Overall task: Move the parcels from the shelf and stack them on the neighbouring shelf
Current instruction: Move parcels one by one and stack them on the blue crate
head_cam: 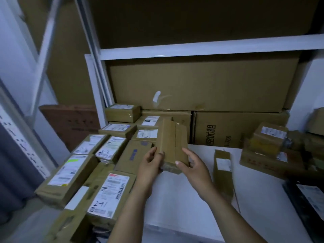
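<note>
Parcel [172,142]: held above the white shelf [189,195], just right of the stack [98,165].
Left hand [150,163]: gripped its near left edge.
Right hand [192,165]: gripped its near right corner.

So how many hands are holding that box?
2: the left hand grips the left side of the box, the right hand grips its right side.

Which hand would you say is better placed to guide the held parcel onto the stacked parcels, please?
Probably the left. The left hand grips the parcel on the side nearest the stacked parcels, which lie to its left; the right hand holds the far side and would have to reach across.
</note>
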